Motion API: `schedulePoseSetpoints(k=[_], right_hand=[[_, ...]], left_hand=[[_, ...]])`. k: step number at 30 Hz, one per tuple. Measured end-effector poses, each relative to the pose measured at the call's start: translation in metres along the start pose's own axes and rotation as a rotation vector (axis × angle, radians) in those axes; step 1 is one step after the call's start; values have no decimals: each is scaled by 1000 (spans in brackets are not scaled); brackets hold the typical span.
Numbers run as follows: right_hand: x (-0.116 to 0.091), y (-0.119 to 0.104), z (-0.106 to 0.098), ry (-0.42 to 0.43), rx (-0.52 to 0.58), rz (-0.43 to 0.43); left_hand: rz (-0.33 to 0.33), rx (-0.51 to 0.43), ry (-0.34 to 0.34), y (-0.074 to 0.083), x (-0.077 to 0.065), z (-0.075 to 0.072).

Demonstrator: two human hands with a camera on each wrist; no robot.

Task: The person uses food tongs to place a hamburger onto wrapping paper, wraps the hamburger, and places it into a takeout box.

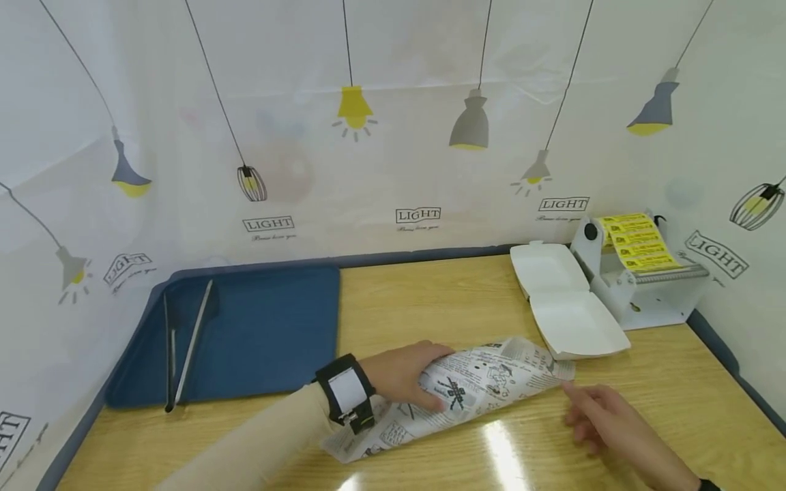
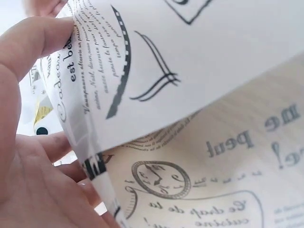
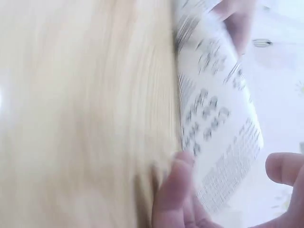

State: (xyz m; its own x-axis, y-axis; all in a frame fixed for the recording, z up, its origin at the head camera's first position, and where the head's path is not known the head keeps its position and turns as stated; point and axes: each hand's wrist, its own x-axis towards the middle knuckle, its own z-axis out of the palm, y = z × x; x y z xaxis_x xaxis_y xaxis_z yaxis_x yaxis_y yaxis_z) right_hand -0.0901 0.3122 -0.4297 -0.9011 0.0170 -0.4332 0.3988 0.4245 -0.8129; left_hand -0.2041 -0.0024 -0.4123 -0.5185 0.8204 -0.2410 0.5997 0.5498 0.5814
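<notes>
A roll of white paper printed with black text and drawings (image 1: 491, 382) lies slantwise on the wooden table, its left end loose and flared. My left hand (image 1: 408, 374) grips the roll near its middle, thumb on the near side and fingers over the far side. In the left wrist view the flared paper (image 2: 199, 71) opens beside the palm, with bare inner layers showing. What the roll may contain is hidden. Just off its right end is my right hand (image 1: 614, 426), thumb and fingers parted; the right wrist view, blurred, shows the fingers (image 3: 173, 194) by the paper's edge.
A blue tray (image 1: 276, 334) with metal tongs (image 1: 195, 341) on it stands at the left. Behind the roll's right end sits an open white takeaway box (image 1: 577, 320), next to a label dispenser (image 1: 657, 293) with yellow labels. A lamp-printed sheet (image 1: 393, 170) hangs behind the table.
</notes>
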Motion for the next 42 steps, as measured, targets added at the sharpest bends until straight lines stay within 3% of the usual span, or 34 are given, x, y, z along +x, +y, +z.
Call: schedulePoseSetpoints(k=[2,5,7,11,16,19,33,42], right_hand=[[0,8,2,-149,246,36],[-1,9,13,-302,538,-14],[-1,4,25,-319,665,-49],[0,-10,51,-224,769,-50],[5,-20,74,-37,752,0],[8,-23,79,22,705,14],[12,-30,89,74,683,-17],[14,-29,93,103,630,-37]], left_hand=[[-9,14,-8,1,0,-1],[-24,21,-26,5,-1,-2],[-31,17,-40,7,0,-2],[-56,2,-57,9,1,1],[-66,5,-62,11,2,6],[-68,-6,-74,11,3,8],[-5,18,-109,17,1,8],[-30,89,-106,24,-1,11]])
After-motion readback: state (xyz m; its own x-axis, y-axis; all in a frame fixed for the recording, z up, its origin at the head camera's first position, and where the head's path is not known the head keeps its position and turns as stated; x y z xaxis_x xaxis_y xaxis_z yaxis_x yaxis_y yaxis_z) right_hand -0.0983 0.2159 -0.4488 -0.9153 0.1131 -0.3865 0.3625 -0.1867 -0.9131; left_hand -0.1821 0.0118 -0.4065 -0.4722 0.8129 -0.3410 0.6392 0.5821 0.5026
